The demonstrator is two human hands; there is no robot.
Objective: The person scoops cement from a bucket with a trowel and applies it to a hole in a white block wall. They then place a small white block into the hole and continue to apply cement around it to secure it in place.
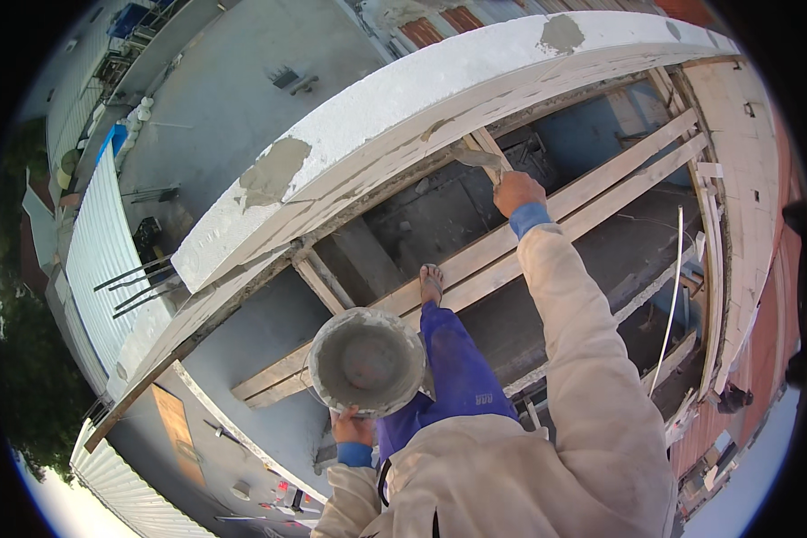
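Note:
My left hand [353, 427] grips the near rim of a round metal pan [367, 360] filled with grey mortar, held in front of my chest. My right hand [517, 192] is stretched forward and closed on the handle of a trowel [477, 159], whose blade rests against the inner edge of a white block wall [394, 117]. Grey mortar patches [273, 172] show on the wall top. I stand on wooden planks [529, 242], one bare foot [431, 283] on them.
Past the wall is a long drop to grey rooftops [242, 81] and a corrugated fence [99, 260]. Under the planks lies an open floor gap. A white cable [672, 296] hangs at right beside another block wall [735, 179].

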